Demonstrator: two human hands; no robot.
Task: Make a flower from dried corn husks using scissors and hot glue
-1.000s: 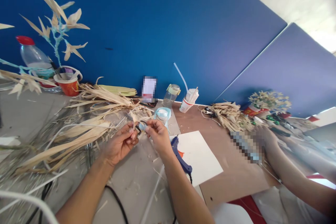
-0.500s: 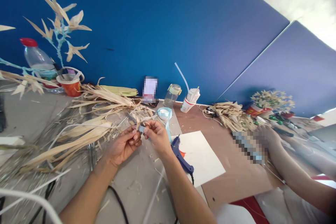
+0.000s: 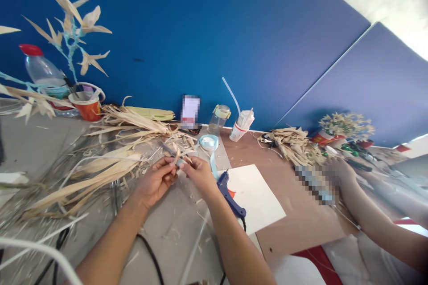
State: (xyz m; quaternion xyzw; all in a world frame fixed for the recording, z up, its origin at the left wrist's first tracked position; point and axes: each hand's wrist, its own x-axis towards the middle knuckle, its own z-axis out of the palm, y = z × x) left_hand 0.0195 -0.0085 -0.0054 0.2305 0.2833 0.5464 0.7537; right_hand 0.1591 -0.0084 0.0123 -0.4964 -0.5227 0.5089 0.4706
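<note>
My left hand (image 3: 159, 178) is closed, its fingertips pinching a small piece of pale husk (image 3: 177, 153). From the other side my right hand (image 3: 198, 173) grips the end of a short light-blue strip (image 3: 179, 161) that meets the husk. The fingertips of both hands nearly touch. Just beyond them lies a roll of light-blue ribbon (image 3: 208, 142), its tail running down toward a blue glue gun (image 3: 230, 196). The glue gun rests partly on a white sheet (image 3: 257, 200), right of my right forearm. Dry corn husks (image 3: 96, 178) spread out left of my left hand.
Along the blue partition stand a husk-flower stem in a red cup (image 3: 87, 109), a red-capped bottle (image 3: 43, 71), a phone (image 3: 190, 111), a glass jar (image 3: 219, 119) and a white cup (image 3: 240, 130). Another person's hand (image 3: 339, 173) is at the right. Cables cross the lower left.
The view has shifted slightly. My right fingers have closed in nearer to my left fingertips, and less of the blue strip shows between them.
</note>
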